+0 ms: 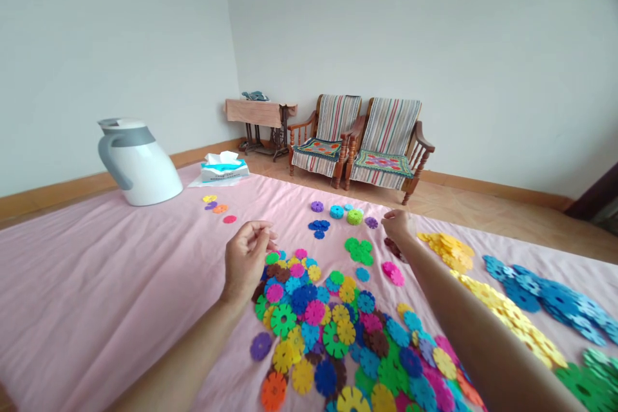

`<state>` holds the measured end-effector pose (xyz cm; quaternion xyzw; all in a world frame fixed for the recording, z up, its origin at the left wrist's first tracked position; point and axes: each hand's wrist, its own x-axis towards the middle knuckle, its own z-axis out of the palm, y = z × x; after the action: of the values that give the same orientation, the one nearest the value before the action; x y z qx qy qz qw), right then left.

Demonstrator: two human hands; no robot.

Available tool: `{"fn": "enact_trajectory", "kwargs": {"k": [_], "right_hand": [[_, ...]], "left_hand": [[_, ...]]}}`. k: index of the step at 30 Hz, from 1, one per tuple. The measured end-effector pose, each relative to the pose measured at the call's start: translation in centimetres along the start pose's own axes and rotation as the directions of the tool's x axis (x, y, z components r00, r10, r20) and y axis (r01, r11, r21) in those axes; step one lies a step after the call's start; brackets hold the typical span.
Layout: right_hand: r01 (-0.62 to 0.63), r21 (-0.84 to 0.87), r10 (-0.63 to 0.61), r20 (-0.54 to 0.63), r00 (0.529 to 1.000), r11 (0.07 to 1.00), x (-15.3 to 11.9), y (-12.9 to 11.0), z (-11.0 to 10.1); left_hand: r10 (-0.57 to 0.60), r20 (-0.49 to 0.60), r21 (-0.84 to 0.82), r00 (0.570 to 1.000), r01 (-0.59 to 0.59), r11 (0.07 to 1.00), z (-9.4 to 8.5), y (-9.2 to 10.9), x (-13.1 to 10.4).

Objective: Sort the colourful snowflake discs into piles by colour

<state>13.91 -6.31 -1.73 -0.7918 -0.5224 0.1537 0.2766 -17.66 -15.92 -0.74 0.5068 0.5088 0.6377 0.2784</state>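
Note:
A large heap of notched plastic discs in many colours [313, 312] lies on the pink cloth [159, 290]. At the heap's upper left edge is my left hand [248, 257], its fingers curled together; whatever may be between them is hidden. My right hand [398, 225] is farther out, beside a purple disc [371, 223] and above some brown discs [393, 247], fingers pinched, their contents too small to make out. Between the hands lie small groups: dark blue discs [319, 228], green discs [359, 251], a lime stack [355, 217], a light blue stack [337, 212] and a purple stack [317, 206].
A white and grey jug [145, 167] and a tissue box [224, 169] stand at the back left, near a few loose discs [220, 209]. Yellow discs [512, 315], blue discs [560, 299] and green discs [584, 386] lie right. Two chairs [391, 135] stand beyond.

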Motion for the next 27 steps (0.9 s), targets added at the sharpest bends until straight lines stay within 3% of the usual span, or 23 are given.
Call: {"fn": "enact_trajectory", "kwargs": {"k": [3,5,7,9,12,13,15,18,20,27], "right_hand": [[0.182,-0.030,-0.181,0.028,0.983,0.983,-2.2,-1.6,0.2],[0.387,-0.005,-0.384,0.117,0.916,0.922,-5.2,-3.2,0.7],[0.609,0.076,-0.609,0.229,0.760,0.789,-9.1,-5.0,1.5],[0.774,0.172,-0.779,0.314,0.543,0.609,-13.2,-6.5,2.3],[0.884,0.251,-0.877,0.388,0.281,0.395,-17.6,-7.4,3.1],[0.902,0.245,-0.881,0.411,0.235,0.355,-18.5,-7.4,3.1],[0.915,0.198,-0.861,0.451,0.234,0.352,-19.3,-6.7,2.9],[0.877,0.117,-0.791,0.500,0.353,0.466,-19.4,-5.0,1.5],[0.850,0.090,-0.746,0.532,0.400,0.520,-19.6,-3.9,0.2],[0.770,0.061,-0.649,0.581,0.491,0.636,-21.4,-1.9,-3.9]], "left_hand": [[-0.012,-0.011,-0.010,1.000,0.012,1.000,0.1,0.2,0.0],[-0.014,-0.010,-0.014,1.000,0.014,1.000,0.1,0.3,-0.1],[-0.014,-0.006,-0.008,1.000,0.014,1.000,0.2,0.3,-0.1],[-0.010,-0.005,0.001,1.000,0.010,1.000,0.2,0.3,-0.2],[0.007,-0.012,0.008,1.000,-0.006,1.000,0.1,0.0,-0.1],[0.012,-0.016,0.010,1.000,-0.012,1.000,0.1,-0.1,0.0],[0.017,-0.023,0.014,1.000,-0.017,1.000,0.1,-0.2,0.1],[0.010,-0.026,0.014,1.000,-0.010,1.000,0.2,-0.3,0.2],[0.007,-0.019,0.008,1.000,-0.007,1.000,0.2,-0.3,0.2],[0.007,-0.003,-0.008,1.000,-0.007,1.000,0.2,-0.4,0.0]]}}
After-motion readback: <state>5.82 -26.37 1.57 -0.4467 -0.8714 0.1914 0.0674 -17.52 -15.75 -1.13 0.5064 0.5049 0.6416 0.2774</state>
